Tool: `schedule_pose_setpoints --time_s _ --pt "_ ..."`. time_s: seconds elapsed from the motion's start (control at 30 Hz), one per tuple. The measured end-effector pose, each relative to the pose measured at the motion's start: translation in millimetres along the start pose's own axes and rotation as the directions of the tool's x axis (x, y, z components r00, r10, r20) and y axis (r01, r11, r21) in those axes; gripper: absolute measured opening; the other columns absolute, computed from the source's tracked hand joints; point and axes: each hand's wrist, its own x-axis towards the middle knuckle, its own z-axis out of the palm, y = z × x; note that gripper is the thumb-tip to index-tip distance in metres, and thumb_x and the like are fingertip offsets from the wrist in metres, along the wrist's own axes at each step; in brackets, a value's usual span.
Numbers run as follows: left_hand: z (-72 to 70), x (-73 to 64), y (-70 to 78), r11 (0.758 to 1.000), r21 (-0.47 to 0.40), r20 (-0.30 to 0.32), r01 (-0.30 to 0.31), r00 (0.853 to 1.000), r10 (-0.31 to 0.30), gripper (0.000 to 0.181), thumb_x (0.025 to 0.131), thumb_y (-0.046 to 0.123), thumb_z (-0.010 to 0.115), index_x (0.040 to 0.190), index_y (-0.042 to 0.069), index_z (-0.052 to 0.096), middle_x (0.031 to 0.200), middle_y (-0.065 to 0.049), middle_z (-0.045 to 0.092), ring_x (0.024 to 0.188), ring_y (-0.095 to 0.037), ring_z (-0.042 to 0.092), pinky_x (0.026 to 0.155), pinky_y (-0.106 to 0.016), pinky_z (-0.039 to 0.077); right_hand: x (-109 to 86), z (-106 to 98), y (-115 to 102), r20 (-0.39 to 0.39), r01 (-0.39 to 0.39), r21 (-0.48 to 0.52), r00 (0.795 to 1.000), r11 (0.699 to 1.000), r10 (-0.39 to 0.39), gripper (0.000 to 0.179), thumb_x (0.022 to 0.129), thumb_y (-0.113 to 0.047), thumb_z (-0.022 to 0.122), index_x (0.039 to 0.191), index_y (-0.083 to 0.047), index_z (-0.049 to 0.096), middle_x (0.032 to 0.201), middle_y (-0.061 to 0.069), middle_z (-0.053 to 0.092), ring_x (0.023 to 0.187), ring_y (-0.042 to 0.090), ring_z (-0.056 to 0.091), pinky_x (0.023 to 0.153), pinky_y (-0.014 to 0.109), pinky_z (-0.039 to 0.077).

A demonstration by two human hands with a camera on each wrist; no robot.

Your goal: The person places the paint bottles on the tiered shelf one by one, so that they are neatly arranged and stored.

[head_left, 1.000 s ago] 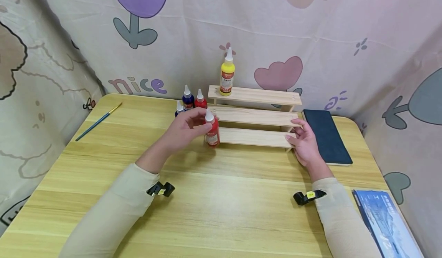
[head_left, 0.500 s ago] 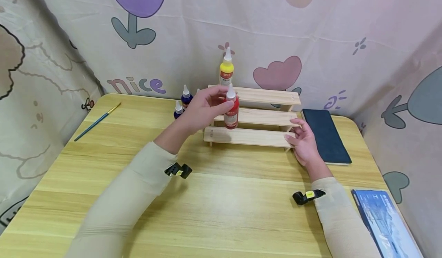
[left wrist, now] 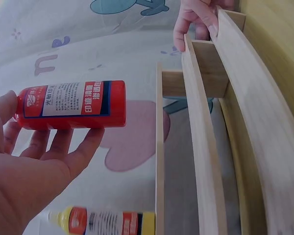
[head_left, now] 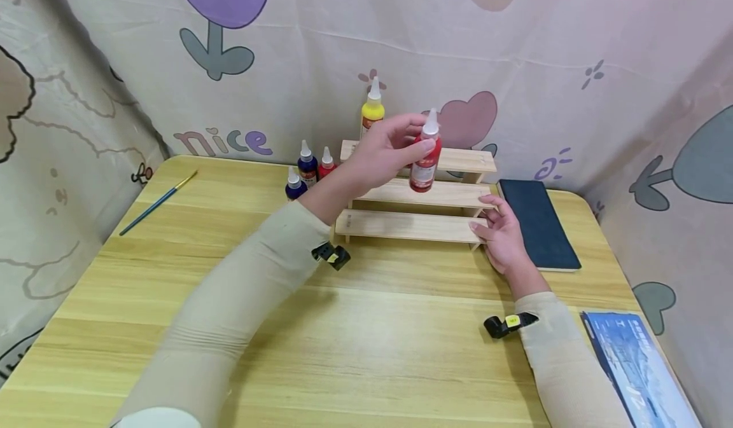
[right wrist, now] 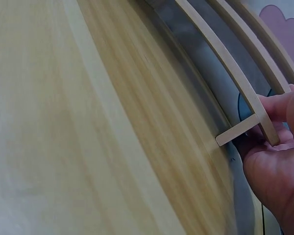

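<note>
My left hand [head_left: 385, 151] holds a red paint bottle [head_left: 425, 161] with a white pointed cap, upright in front of the top tier of a three-tier wooden rack [head_left: 412, 224]. In the left wrist view, thumb and fingers grip the red bottle [left wrist: 71, 104] apart from the shelf boards [left wrist: 201, 142]. A yellow bottle [head_left: 372, 113] stands on the top tier at the left, partly behind the left hand. My right hand [head_left: 501, 234] grips the right end of the rack; in the right wrist view its thumb lies on the lowest board [right wrist: 225, 63], fingers partly hidden beneath.
Two dark blue bottles [head_left: 307, 164] and another red bottle [head_left: 327, 163] stand left of the rack. A paintbrush [head_left: 157, 203] lies at the table's left. On the right are a dark notebook [head_left: 538, 224] and a blue booklet [head_left: 638, 364]. A patterned curtain [head_left: 321, 53] hangs behind the table.
The left hand has carried the red bottle up and to the right, from the rack's lower left end to before the top tier. The right hand has kept its grip on the rack.
</note>
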Motion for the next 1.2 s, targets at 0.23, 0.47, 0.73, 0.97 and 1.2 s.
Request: schedule_pose_setpoints --time_s 0.23,0.47,0.73,0.97,1.2 --pt "23.1 37.9 -1.3 1.000 -0.019 0.002 0.010 1.000 -0.010 0.034 0.099 0.014 0.065 0.132 0.010 0.060 0.121 -0.001 0.065 0.110 -0.017 0.061 0.089 -0.034 0.052 0.0 -1 1 -0.029 0.011 0.000 1.000 1.000 -0.011 0.055 0.089 0.024 0.055 0.131 -0.010 0.053 0.122 0.016 0.052 0.111 0.029 0.047 0.074 0.024 0.054" --pt "36.6 69.5 -4.1 0.997 0.019 -0.020 0.078 0.997 -0.077 0.035 0.097 0.018 0.068 0.131 0.014 0.062 0.120 0.002 0.065 0.110 -0.013 0.059 0.088 -0.032 0.051 0.8 2 3 -0.026 0.018 0.004 1.000 1.000 -0.018 0.055 0.088 0.026 0.054 0.130 -0.011 0.054 0.120 0.010 0.054 0.108 0.024 0.049 0.070 0.021 0.053" --pt "47.2 96.6 -14.9 0.984 0.106 -0.005 0.145 0.989 -0.145 0.043 0.096 0.023 0.069 0.137 0.020 0.059 0.124 0.006 0.063 0.114 -0.008 0.056 0.097 -0.031 0.044 0.6 2 2 -0.024 0.015 0.002 1.000 1.000 -0.015 0.055 0.088 0.025 0.055 0.130 -0.010 0.054 0.120 0.010 0.056 0.107 0.022 0.051 0.072 0.022 0.054" --pt "56.9 111.2 -24.5 0.975 0.118 -0.020 0.186 0.983 -0.185 0.040 0.096 0.023 0.068 0.136 0.020 0.061 0.121 0.004 0.064 0.110 -0.009 0.057 0.092 -0.028 0.046 1.2 1 1 -0.035 0.021 -0.010 0.999 1.000 -0.021 0.056 0.088 0.026 0.054 0.130 -0.010 0.054 0.121 0.014 0.054 0.108 0.028 0.050 0.074 0.024 0.055" --pt "61.7 118.5 -34.5 0.971 0.115 -0.055 0.210 0.977 -0.204 0.041 0.097 0.024 0.067 0.137 0.022 0.060 0.123 0.004 0.063 0.110 -0.009 0.056 0.094 -0.029 0.046 2.6 3 2 -0.035 0.032 -0.008 0.999 0.999 -0.032 0.057 0.087 0.027 0.054 0.130 -0.010 0.054 0.120 0.012 0.056 0.107 0.024 0.053 0.073 0.024 0.055"
